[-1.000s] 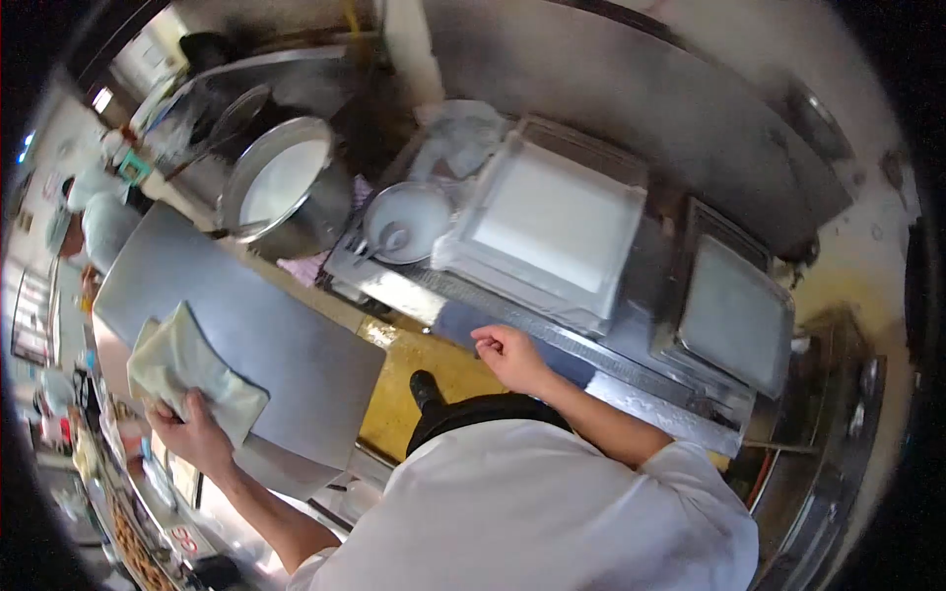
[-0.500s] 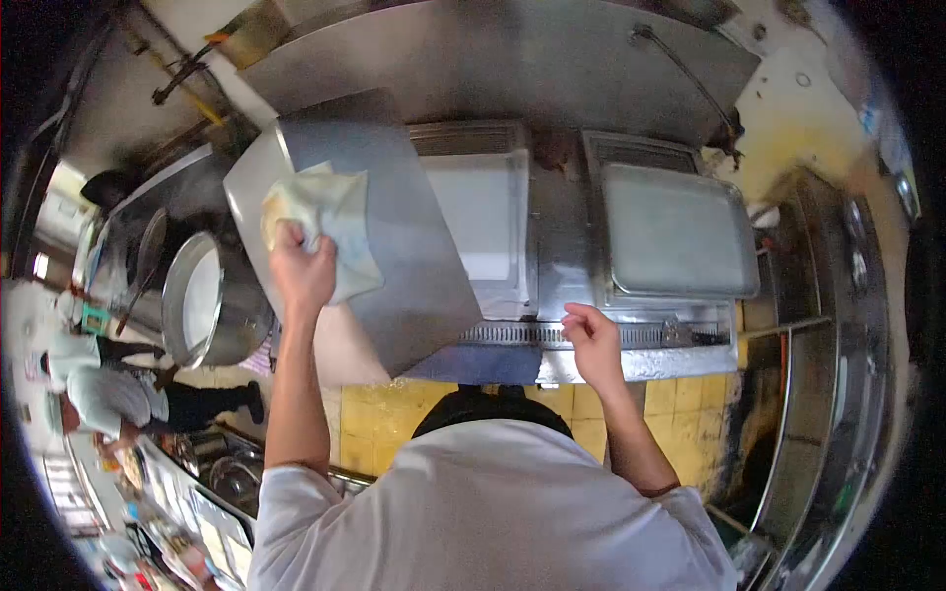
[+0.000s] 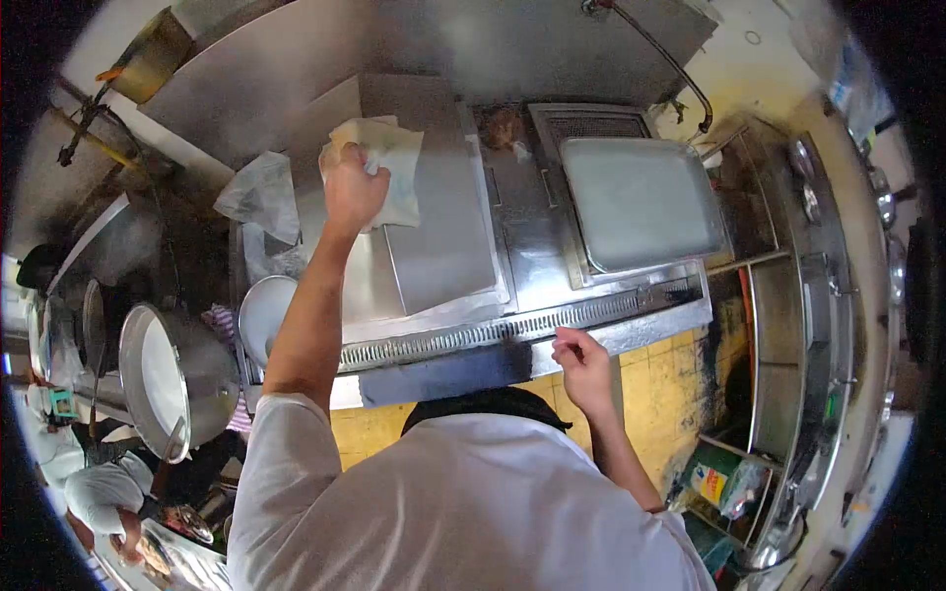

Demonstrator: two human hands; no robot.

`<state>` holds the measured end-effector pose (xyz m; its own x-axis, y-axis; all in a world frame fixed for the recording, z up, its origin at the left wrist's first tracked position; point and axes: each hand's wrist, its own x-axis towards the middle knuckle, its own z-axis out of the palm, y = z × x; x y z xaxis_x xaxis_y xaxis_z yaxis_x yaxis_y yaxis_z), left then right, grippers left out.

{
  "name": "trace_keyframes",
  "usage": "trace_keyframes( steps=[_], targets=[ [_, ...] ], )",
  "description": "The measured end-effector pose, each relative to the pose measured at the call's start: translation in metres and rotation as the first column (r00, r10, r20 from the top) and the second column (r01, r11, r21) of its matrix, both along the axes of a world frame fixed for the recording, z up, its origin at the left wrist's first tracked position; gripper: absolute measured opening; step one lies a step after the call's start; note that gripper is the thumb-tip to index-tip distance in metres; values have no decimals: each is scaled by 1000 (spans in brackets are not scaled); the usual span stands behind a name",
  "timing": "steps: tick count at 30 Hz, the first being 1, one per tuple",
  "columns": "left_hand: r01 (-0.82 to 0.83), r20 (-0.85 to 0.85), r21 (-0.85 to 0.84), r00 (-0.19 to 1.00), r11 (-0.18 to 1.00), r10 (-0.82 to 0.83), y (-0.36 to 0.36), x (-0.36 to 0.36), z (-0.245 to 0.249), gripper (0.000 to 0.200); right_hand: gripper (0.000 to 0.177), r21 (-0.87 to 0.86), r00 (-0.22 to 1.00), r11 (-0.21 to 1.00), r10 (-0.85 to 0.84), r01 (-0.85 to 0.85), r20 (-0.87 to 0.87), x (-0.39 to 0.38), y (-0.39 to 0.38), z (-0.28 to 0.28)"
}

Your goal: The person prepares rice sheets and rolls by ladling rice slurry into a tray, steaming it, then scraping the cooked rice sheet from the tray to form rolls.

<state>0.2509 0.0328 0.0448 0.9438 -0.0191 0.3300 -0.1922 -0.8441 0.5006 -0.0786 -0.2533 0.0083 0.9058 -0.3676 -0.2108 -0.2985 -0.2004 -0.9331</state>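
Observation:
My left hand [image 3: 355, 192] is closed around a cream folded cloth [image 3: 399, 177], pressed on the upper part of a bent sheet-metal cover [image 3: 443, 251]. The cover now sits over the left part of the steel counter. What lies between cloth and cover is hidden. Near the counter's front edge, my right hand [image 3: 585, 372] hangs in the air with its fingers loosely curled and nothing visible in them. Beyond it, a shallow metal tray [image 3: 645, 202] with a cloudy surface rests over the right opening.
A large pot [image 3: 197, 379] with white contents stands at left, near a round metal lid or plate [image 3: 264, 315]. Clear plastic bags [image 3: 261, 195] lie behind it. A slotted drain [image 3: 473, 333] runs along the front. Metal shelving [image 3: 778, 345] is at right; a co-worker [image 3: 108, 502] bends at lower left.
The metal cover was tilted up in my left hand; it has come down over the left opening. My view has shifted right, and my right hand stays raised near the front edge.

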Motion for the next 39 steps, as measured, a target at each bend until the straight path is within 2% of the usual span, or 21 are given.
trace_keyframes(
  steps=[1, 5, 9, 11, 13, 17, 19, 20, 22, 24, 26, 28, 29, 31, 33, 35, 37, 39],
  targets=[
    [-17, -138, -4, 990, 1000, 16, -3, 2, 1, 39, 23, -2, 1000, 1000, -19, 19, -13, -1, 2, 0],
    [30, -105, 4, 994, 1000, -29, -4, 8, -17, 40, 23, -33, 998, 998, -58, 57, -29, -6, 5, -6],
    [47, -93, -55, 994, 997, -52, -1, 20, -40, 40, 22, -67, 996, 996, -67, 63, -54, -1, 15, -6],
    [53, -65, -70, 996, 996, -58, 3, 27, -52, 41, 21, -28, 996, 999, -41, 39, -78, 8, 22, -4],
    [122, -56, 41, 991, 992, -120, 7, 26, -56, 43, 21, -72, 999, 997, 12, -16, -53, 20, 30, -8],
    [56, -150, -99, 986, 993, -71, 21, 13, -53, 46, 21, -169, 986, 972, 169, -166, 3, 59, 47, -8],
    [-106, -311, -376, 950, 920, -18, 35, -5, -40, 49, 22, -179, 967, 951, 253, -254, -27, 88, 60, 3],
    [-130, -310, -377, 951, 917, 7, 46, -18, -40, 49, 23, -253, 950, 917, 312, -308, -26, 105, 67, 10],
    [-26, -140, -473, 989, 881, -46, 68, -57, -41, 48, 23, -344, 906, 851, 422, -397, -3, 142, 80, 14],
    [40, -108, -592, 986, 805, -129, 83, -107, -50, 41, 28, -429, 868, 799, 493, -421, 66, 189, 94, -2],
    [-53, -239, -496, 968, 867, -77, 95, -169, -46, 36, 36, -426, 829, 765, 556, -483, 59, 240, 122, 14],
    [-112, -299, -639, 948, 761, -112, 102, -225, -64, 29, 50, -576, 806, 625, 583, -526, -104, 290, 155, 28],
    [-135, -313, -618, 946, 774, -85, 107, -249, -63, 28, 50, -575, 786, 610, 611, -545, -97, 314, 172, 26],
    [-181, -325, -597, 945, 782, -30, 115, -286, -65, 27, 65, -776, 858, 484, 495, -404, -138, 355, 201, 12],
    [-283, -402, -575, 915, 768, 37, 124, -314, -74, 27, 67, -794, 846, 467, 522, -389, -108, 386, 210, -18],
    [-361, -440, -580, 893, 730, 92, 133, -332, -90, 27, 69, -809, 838, 457, 541, -371, -79, 400, 218, -26],
    [-424, -486, -582, 866, 694, 121, 142, -341, -89, 27, 53, -801, 885, 459, 430, -385, -179, 398, 220, -27],
    [-451, -441, -571, 873, 686, 207, 149, -340, -84, 26, 52, -814, 858, 414, 478, -407, -186, 398, 216, -27]
  ],
)
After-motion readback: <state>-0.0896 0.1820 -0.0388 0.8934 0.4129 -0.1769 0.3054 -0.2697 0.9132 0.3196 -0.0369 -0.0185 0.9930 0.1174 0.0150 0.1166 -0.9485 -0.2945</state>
